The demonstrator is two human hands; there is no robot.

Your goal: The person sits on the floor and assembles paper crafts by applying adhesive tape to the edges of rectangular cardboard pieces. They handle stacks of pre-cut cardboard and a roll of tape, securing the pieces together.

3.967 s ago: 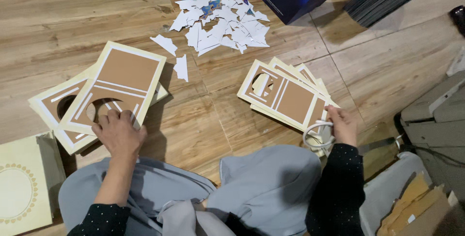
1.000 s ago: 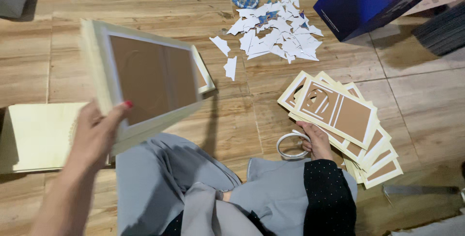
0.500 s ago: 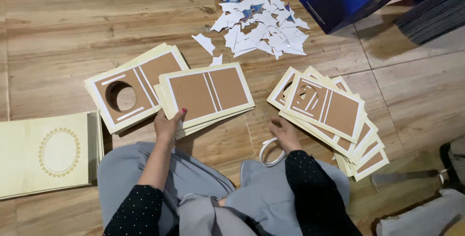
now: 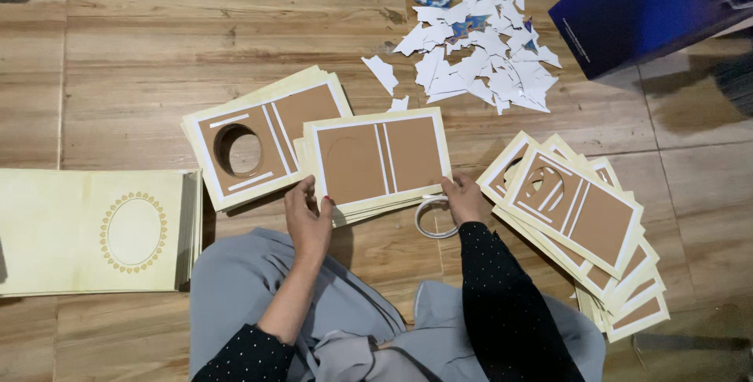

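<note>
Brown-faced card [image 4: 380,161] lies on the floor [image 4: 125,52] atop the middle pile, both lower corners pinched: left hand [image 4: 307,213] at the near-left, right hand [image 4: 464,198] at the near-right beside a tape roll [image 4: 434,217]. Right pile [image 4: 584,229] looks done, judging by its strips; cream stack [image 4: 94,229] waits left.

We are seeing a wooden floor [image 4: 141,76] bearing card stacks [image 4: 263,143], white paper scraps [image 4: 486,60] and a blue box [image 4: 651,9].

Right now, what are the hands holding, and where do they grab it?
Both hands hold the brown card by its near edge: the left hand at the left corner, the right hand at the right corner, with a tape roll under it.
</note>
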